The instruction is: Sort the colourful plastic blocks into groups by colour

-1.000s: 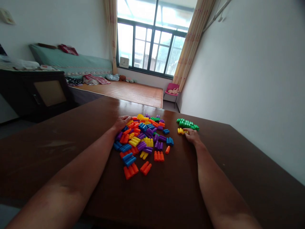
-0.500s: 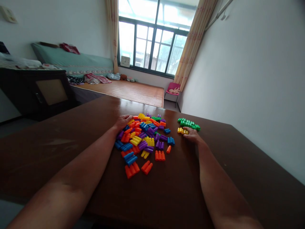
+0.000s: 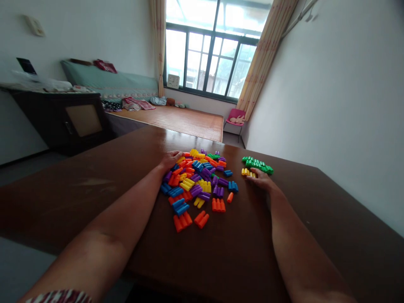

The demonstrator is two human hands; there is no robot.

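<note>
A heap of plastic peg-shaped building blocks (image 3: 196, 177) in orange, blue, purple, yellow and a little green lies on the dark brown table. My left hand (image 3: 172, 158) rests at the heap's far left edge, fingers stretched out against the blocks; its fingertips are partly hidden. On the right, my right hand (image 3: 260, 178) has thumb and fingers around the near end of a short row of yellow blocks (image 3: 245, 172). Just behind that row sit the joined green blocks (image 3: 257, 164), in two rows.
The glossy table (image 3: 240, 256) spreads around the heap. Separate orange blocks (image 3: 202, 219) lie at its near side. Beyond the table are a low mat-covered bed (image 3: 186, 120), a pink chair (image 3: 236, 115), a dark cabinet (image 3: 59, 115) and a window (image 3: 208, 54).
The whole view has shifted slightly, so everything appears a little farther right. Both hands keep their places beside the same blocks.
</note>
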